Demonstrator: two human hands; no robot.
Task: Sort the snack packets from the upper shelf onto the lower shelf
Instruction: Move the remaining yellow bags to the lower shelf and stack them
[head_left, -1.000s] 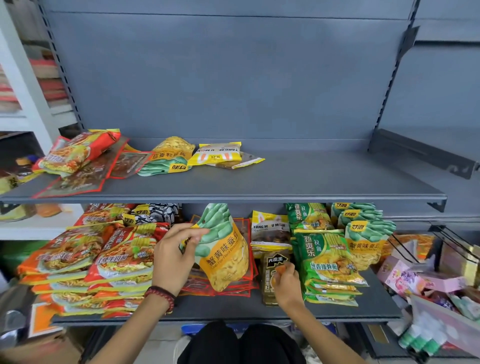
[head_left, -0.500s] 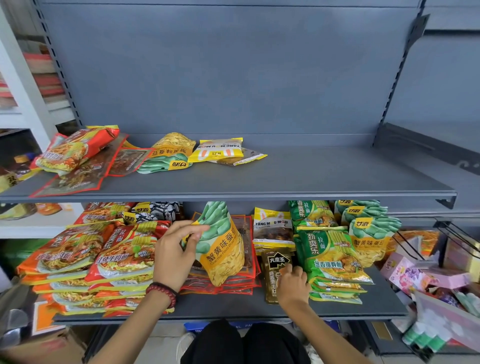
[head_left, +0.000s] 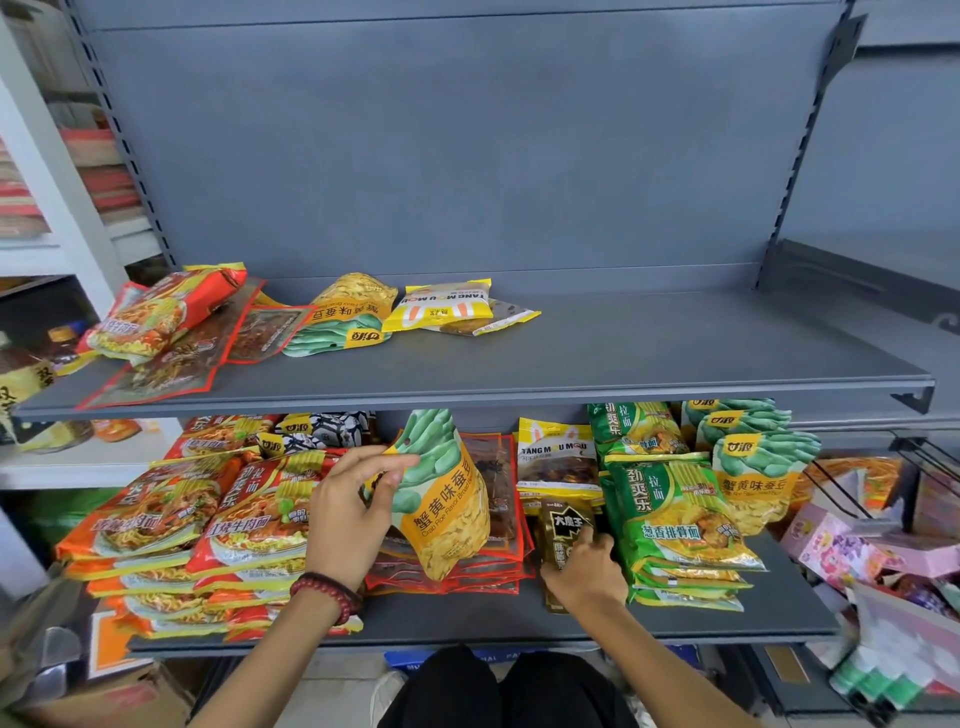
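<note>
My left hand (head_left: 350, 514) holds a green-and-yellow broad bean packet (head_left: 449, 512) upright by its top left corner, in front of a stack of red-edged flat packets (head_left: 498, 566) on the lower shelf (head_left: 467, 621). My right hand (head_left: 587, 574) grips the lower part of a dark brown packet (head_left: 563, 522) standing on the same shelf. On the upper shelf (head_left: 649, 358), at its left, lie a red noodle packet (head_left: 150, 317), red-edged flat packets (head_left: 208, 358), another broad bean packet (head_left: 343, 319) and a yellow-and-white packet (head_left: 447, 306).
The lower shelf holds red noodle stacks (head_left: 208, 530) at the left, green noodle packets (head_left: 675, 519) and broad bean packets (head_left: 753, 467) at the right. Pink boxes (head_left: 852, 551) crowd the far right. Bottles (head_left: 31, 374) stand on a white rack at the left.
My right hand has slid a little lower on the dark brown packet and closed around it. My left hand keeps the broad bean packet in nearly the same place.
</note>
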